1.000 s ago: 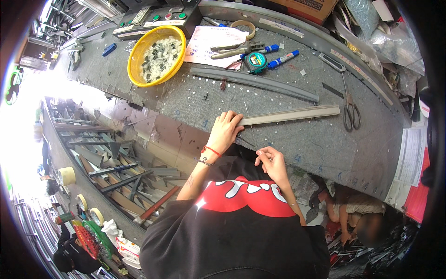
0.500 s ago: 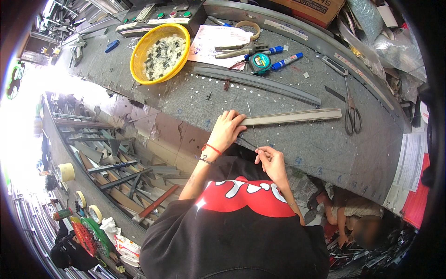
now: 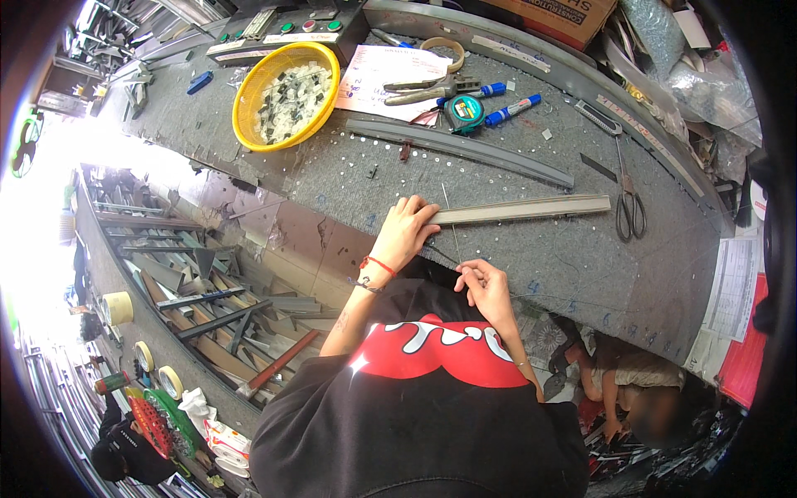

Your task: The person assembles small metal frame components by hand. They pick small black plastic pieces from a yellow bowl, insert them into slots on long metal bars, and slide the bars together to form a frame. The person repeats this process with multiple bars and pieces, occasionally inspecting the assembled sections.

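Observation:
My left hand is closed around the left end of a long, pale metal profile strip, which lies across the grey worktop near its front edge. My right hand is at the worktop's front edge, thumb and fingers pinched together on the near end of a thin wire-like rod. That rod runs away from me and meets the strip just right of my left fingers; whether it passes over or under the strip I cannot make out. Beyond the strip lies a darker grey profile.
A yellow basket of small clear and black pieces stands at the back left. Near it are pliers, a tape measure and blue markers. Scissors lie right. One person crouches lower right; another is lower left.

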The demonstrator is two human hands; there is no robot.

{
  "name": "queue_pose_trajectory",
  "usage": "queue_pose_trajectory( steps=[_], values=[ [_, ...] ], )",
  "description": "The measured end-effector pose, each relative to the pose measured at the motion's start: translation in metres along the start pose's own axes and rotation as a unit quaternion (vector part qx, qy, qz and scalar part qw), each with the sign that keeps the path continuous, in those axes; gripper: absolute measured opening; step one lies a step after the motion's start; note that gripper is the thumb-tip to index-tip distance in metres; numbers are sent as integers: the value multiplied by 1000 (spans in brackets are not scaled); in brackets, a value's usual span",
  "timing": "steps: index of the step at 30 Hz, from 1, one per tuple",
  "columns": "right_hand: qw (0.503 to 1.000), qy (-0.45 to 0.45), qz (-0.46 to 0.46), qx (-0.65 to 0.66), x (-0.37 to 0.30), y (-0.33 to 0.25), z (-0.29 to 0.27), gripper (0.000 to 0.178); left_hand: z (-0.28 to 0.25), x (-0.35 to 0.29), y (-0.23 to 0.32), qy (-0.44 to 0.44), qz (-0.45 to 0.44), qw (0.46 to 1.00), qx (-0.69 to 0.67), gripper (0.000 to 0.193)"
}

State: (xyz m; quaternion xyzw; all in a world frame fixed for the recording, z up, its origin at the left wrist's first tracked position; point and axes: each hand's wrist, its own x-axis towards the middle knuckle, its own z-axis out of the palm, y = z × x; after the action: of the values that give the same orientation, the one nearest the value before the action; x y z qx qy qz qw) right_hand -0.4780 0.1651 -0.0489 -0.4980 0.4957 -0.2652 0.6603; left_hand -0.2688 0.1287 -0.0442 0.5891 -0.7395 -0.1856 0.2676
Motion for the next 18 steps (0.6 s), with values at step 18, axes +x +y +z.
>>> queue_pose_trajectory(
  steps=[18],
  values=[
    [1000,6,6,-9,0,0,-1,16,1,-1,0,2,-5,1000,4,28]
  ],
)
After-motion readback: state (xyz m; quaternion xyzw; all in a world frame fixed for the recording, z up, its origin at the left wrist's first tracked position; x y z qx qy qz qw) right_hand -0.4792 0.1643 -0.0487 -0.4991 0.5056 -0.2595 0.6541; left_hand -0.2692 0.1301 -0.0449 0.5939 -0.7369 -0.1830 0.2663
